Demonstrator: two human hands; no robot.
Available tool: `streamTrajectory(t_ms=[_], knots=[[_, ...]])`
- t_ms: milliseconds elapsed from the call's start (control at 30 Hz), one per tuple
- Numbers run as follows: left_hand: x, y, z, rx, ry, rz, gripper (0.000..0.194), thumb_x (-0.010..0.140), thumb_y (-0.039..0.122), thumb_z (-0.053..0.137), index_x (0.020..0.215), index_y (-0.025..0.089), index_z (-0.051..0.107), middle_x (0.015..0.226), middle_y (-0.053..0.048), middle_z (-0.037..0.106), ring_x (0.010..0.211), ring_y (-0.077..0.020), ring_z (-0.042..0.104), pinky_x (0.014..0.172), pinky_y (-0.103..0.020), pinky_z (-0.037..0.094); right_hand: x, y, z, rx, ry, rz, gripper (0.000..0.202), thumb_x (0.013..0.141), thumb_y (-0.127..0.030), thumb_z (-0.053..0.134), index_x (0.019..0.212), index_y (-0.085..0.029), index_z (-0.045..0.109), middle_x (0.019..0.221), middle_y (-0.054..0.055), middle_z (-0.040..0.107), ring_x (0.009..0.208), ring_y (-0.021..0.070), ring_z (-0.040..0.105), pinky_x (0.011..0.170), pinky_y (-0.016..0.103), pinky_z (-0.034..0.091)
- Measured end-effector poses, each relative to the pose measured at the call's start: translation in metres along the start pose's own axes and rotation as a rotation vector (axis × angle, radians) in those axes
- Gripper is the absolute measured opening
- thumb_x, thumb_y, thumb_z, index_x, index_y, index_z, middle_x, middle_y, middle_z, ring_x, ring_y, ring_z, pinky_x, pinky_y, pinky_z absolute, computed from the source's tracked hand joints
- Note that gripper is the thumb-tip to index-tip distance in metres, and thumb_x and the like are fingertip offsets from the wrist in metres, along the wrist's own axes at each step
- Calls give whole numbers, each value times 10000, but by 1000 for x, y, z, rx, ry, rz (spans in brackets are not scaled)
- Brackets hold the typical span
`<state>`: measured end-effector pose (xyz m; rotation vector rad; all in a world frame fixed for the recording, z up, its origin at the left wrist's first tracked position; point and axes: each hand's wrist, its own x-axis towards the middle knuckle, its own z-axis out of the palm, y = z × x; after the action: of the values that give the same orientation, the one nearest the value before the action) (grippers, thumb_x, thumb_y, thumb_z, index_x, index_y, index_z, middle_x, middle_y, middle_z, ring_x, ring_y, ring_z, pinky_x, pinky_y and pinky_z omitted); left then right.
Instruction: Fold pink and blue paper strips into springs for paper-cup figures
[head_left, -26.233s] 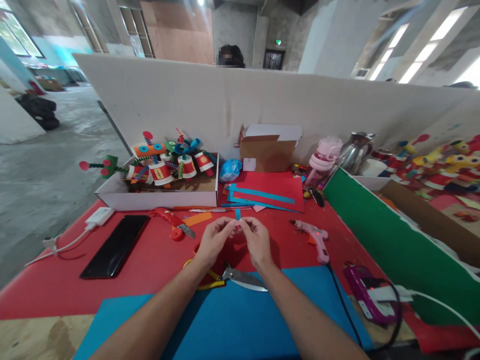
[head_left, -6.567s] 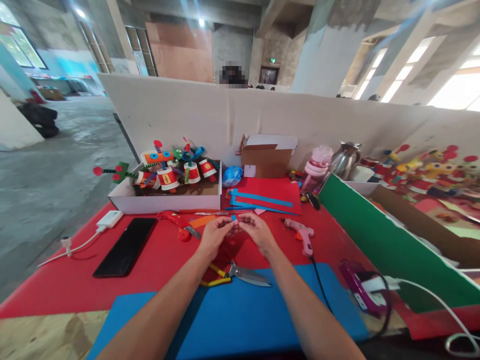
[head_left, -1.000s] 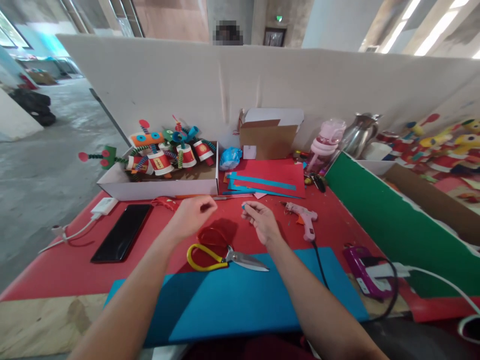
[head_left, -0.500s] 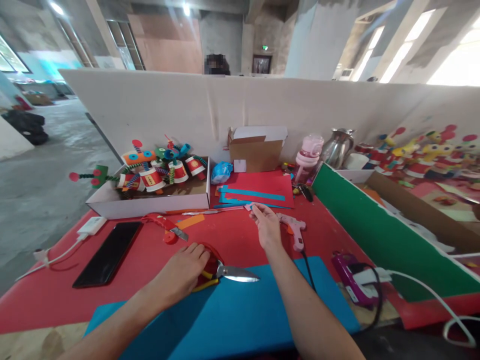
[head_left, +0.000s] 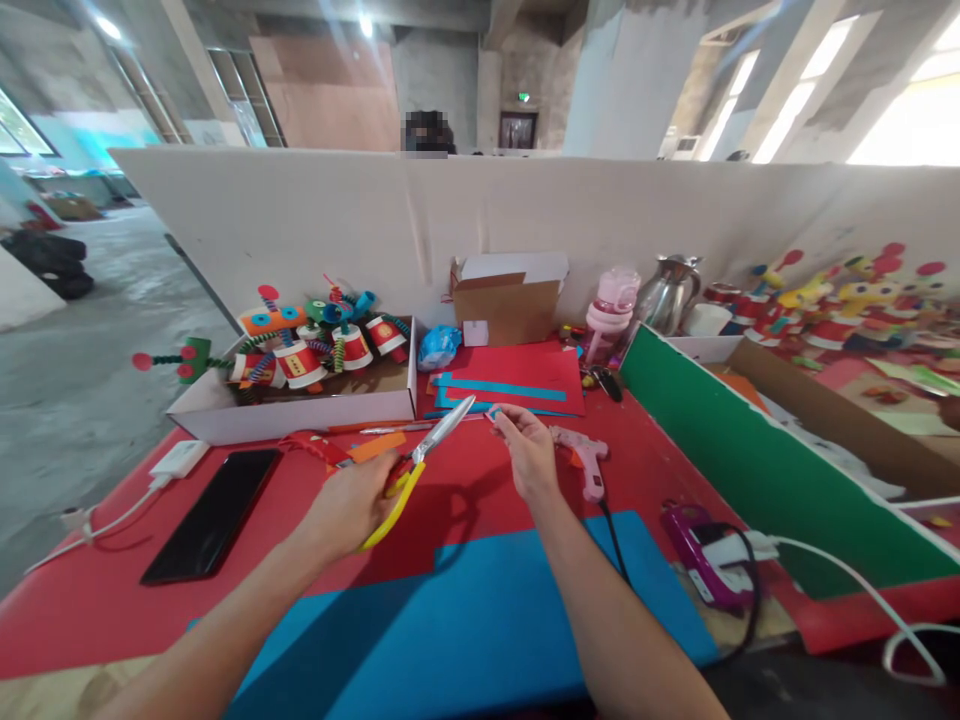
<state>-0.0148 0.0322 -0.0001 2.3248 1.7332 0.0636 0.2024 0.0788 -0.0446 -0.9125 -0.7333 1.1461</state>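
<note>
Nearest you, across the bottom of the frame, lies the blue sheet (head_left: pixel 480 620). Above it, left of centre, your left hand (head_left: pixel 351 502) is wrapped round the handles of the scissors (head_left: pixel 439 432), their long axis slanting from lower left to upper right. Just right of their tips, mid-frame, your right hand (head_left: pixel 532 452) pinches the small scrap (head_left: pixel 493 413) between its fingertips, apart from the blades. Half a second ago the scissors lay partly on the sheet, blades pointing right; now they're raised.
</note>
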Motion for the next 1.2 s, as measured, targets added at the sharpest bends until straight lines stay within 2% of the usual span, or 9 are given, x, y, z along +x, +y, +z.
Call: streamTrajectory(t_ms=[133, 300, 433, 700, 933, 1200], knots=[[4, 12, 3, 176, -60, 63, 227, 813, 173, 402, 1029, 168, 471, 906, -131, 666, 776, -248, 652, 633, -315, 456, -2, 2, 2, -23, -37, 18, 228, 588, -345, 765, 757, -208, 699, 719, 5, 655, 623, 120, 520, 646, 281, 456], [7, 22, 0, 238, -34, 88, 244, 899, 242, 301, 1034, 147, 481, 906, -166, 664, 815, -296, 658, 658, -379, 489, -2, 3, 1, 9, -77, 25, 216, 589, -336, 767, 753, -212, 702, 721, 0, 652, 626, 117, 518, 653, 274, 448], [9, 27, -3, 267, -29, 78, 263, 911, 247, 292, 1020, 123, 497, 859, -169, 660, 826, -319, 655, 672, -410, 493, -4, 3, 2, 25, -112, 19, 193, 596, -318, 765, 749, -215, 706, 717, -3, 656, 636, 117, 527, 659, 268, 445], [12, 27, -1, 263, 7, 109, 275, 915, 264, 283, 1007, 121, 498, 867, -170, 654, 822, -320, 650, 643, -399, 487, -4, 6, 2, -14, -118, 14, 204, 601, -352, 757, 744, -219, 702, 722, 3, 657, 658, 133, 543, 688, 281, 457], [13, 27, 2, 257, 34, 95, 260, 904, 280, 309, 988, 133, 506, 842, -156, 661, 799, -279, 654, 652, -354, 484, -3, 9, 2, -28, -119, 28, 220, 589, -370, 768, 731, -218, 695, 691, 1, 652, 654, 138, 550, 692, 287, 461], [14, 25, 4, 272, 12, 92, 253, 899, 272, 302, 992, 142, 499, 823, -157, 665, 783, -293, 661, 623, -359, 483, -4, 8, 2, -30, -135, 28, 188, 605, -352, 755, 726, -218, 701, 679, -2, 650, 660, 136, 554, 694, 280, 458]])
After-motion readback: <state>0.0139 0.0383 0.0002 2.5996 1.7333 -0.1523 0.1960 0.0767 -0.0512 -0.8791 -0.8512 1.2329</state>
